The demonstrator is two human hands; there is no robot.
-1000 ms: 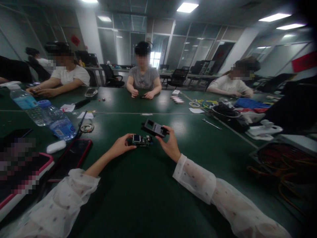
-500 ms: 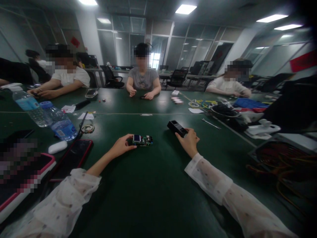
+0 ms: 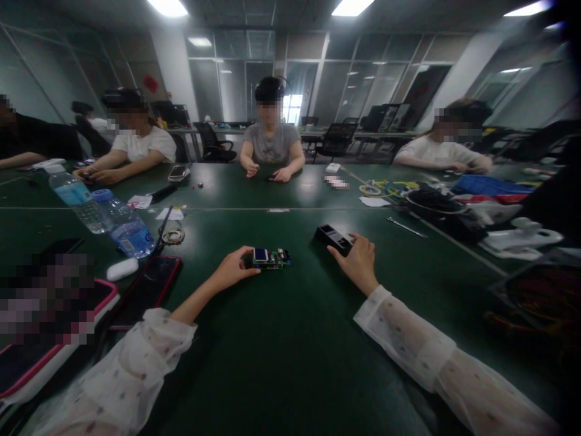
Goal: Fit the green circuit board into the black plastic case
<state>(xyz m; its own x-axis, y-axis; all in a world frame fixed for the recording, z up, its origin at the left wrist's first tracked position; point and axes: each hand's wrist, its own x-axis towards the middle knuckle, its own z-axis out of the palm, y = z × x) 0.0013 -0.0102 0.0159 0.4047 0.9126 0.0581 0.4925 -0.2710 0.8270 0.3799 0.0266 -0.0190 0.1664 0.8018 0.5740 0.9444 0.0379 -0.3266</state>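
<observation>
My left hand (image 3: 235,268) grips the left end of a small green circuit board (image 3: 273,259) between thumb and fingers. A little square screen sits on the board's left part, and small connectors show at its right end. To the right, my right hand (image 3: 358,260) has its thumb and fingers around the near end of a black rectangular case (image 3: 333,238). The case lies at a slant, its far end pointing up and left. A gap of green table (image 3: 281,345) separates the two objects.
At the left are water bottles (image 3: 123,227), a white case (image 3: 122,269) and phones (image 3: 149,290). A wrench (image 3: 406,227), cables (image 3: 385,188) and a white device (image 3: 521,239) lie at the right. Several people sit across the table, one in a grey shirt (image 3: 271,144).
The whole view has shifted, so things appear farther right. The right hand's fingers look slightly more spread on the black case. Both hands stay with the same objects.
</observation>
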